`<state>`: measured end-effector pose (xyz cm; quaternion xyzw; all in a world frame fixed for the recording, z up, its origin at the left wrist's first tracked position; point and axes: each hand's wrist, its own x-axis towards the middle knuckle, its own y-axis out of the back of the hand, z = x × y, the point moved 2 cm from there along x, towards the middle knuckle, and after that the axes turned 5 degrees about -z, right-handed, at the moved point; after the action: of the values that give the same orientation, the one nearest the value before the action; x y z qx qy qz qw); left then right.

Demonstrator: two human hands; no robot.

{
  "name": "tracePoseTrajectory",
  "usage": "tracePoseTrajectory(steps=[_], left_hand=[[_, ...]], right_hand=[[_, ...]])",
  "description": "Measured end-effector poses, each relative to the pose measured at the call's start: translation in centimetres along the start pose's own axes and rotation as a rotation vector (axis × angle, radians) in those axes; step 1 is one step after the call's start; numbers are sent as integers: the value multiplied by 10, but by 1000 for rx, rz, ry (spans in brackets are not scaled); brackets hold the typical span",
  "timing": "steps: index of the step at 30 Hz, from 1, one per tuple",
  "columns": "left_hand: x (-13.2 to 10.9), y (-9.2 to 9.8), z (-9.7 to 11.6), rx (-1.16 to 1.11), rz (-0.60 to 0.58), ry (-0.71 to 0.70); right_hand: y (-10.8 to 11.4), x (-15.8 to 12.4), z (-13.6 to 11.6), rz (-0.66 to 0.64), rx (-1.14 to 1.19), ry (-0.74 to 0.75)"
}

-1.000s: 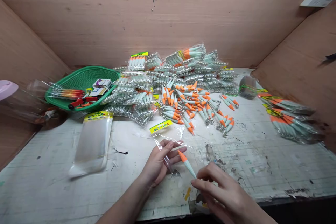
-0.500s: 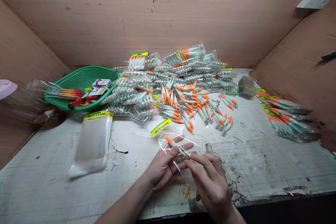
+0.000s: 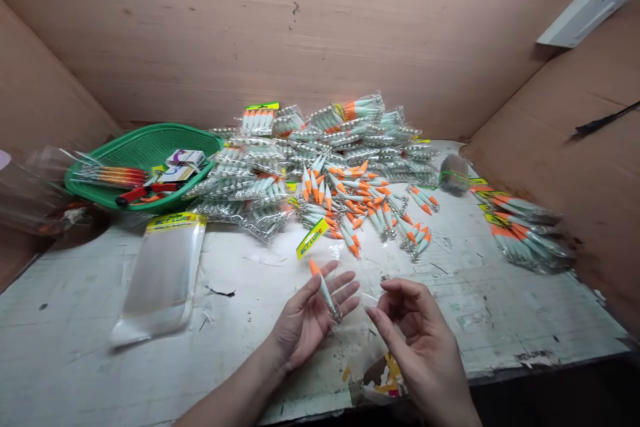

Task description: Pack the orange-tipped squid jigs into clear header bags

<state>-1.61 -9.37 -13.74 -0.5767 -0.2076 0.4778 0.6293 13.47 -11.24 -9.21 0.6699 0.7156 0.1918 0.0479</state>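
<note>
A squid jig (image 3: 323,285) with an orange nose, pale body and a crown of hooks rests across my left hand (image 3: 320,310). That palm faces up, its thumb by the jig and the other fingers spread. Just above it is a yellow "BCT LURE" header card (image 3: 312,237); the clear bag around the jig is hard to make out. My right hand (image 3: 417,337) is close by on the right, fingers curled and thumb forward. A thin piece of clear film (image 3: 369,297) shows at its thumb tip.
Loose squid jigs (image 3: 360,197) lie in a heap beyond my hands, before stacked bagged jigs (image 3: 250,203). Empty header bags (image 3: 165,273) and a green basket (image 3: 145,137) are at left. More bagged jigs (image 3: 530,230) lie at right. A scrap-filled opening (image 3: 383,373) is below my right hand.
My right hand has drawn back to the right from the jig and turned. The left hand stays under the jig, its fingers more visible. The header card has tilted more steeply.
</note>
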Motion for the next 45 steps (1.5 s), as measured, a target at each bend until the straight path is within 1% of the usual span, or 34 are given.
tracePoseTrajectory(steps=[2,4,5,6,8,9,11,13,15,18,24,26,27,29,30,31,32,33,34,35,36,37,38,39,42,44,45], left_hand=[[2,1,0,4,78,9],[3,1,1,5,144,24],[3,1,3,1,172,19],[2,0,5,-4,193,6],[2,0,8,-12,209,-22],[2,0,8,-12,208,-31],[1,0,9,-6,202,-40],[1,0,7,8,205,-39],[2,1,6,19,233,-43],[3,1,6,26,270,-58],[5,1,7,21,247,-54],[5,3,7,29,240,-59],[5,4,7,34,240,-61],[6,7,7,38,243,-62],[6,8,7,37,245,-61],[6,9,7,35,243,-60],[7,9,6,33,242,-60],[7,9,6,33,239,-60],[7,9,6,34,235,-60],[7,9,6,34,232,-60],[7,8,5,33,230,-60],[7,7,5,33,231,-60],[7,7,5,36,235,-62],[7,6,5,42,239,-61],[6,4,5,69,254,-53],[6,3,5,72,250,-42],[6,3,5,70,242,-40]], right_hand=[[-2,0,1,-51,0,-13],[2,6,11,-109,-15,-16],[9,11,20,-82,-77,-13],[19,18,32,-13,-179,-16],[46,32,58,204,-477,-25],[58,40,72,261,-552,-30],[78,53,96,266,-620,-33],[88,60,112,227,-633,-24],[93,61,120,222,-653,-14],[96,56,123,250,-678,-10],[98,61,130,216,-693,13],[96,62,126,227,-696,19],[95,60,120,237,-699,22],[94,52,95,231,-678,42],[93,45,77,195,-644,69],[91,39,56,109,-578,105],[87,31,33,-48,-457,166],[81,24,11,-260,-340,242],[73,16,-8,-504,-287,260],[66,9,-24,-673,-265,284],[58,3,-35,-785,-283,300],[48,0,-40,-838,-331,308],[39,-2,-40,-821,-392,331],[29,-3,-37,-762,-457,360],[3,-4,-16,-484,-617,504],[-9,-4,-5,-330,-670,600],[-12,-4,-1,-273,-678,623]])
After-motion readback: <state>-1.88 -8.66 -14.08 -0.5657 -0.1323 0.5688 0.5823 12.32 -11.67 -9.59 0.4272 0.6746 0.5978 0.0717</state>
